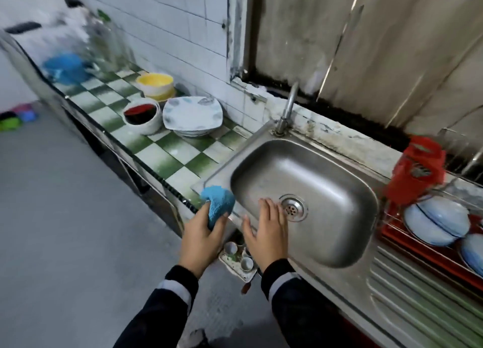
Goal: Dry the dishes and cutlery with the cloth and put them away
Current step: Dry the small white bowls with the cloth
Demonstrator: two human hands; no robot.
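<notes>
Several blue bowls (436, 224) in wire rack (423, 253)

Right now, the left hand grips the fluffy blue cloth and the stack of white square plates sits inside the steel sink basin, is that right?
Not quite. The head view shows the stack of white square plates on the green-and-white checkered counter beside the steel sink basin, not inside it. The left hand does grip the fluffy blue cloth.
</notes>
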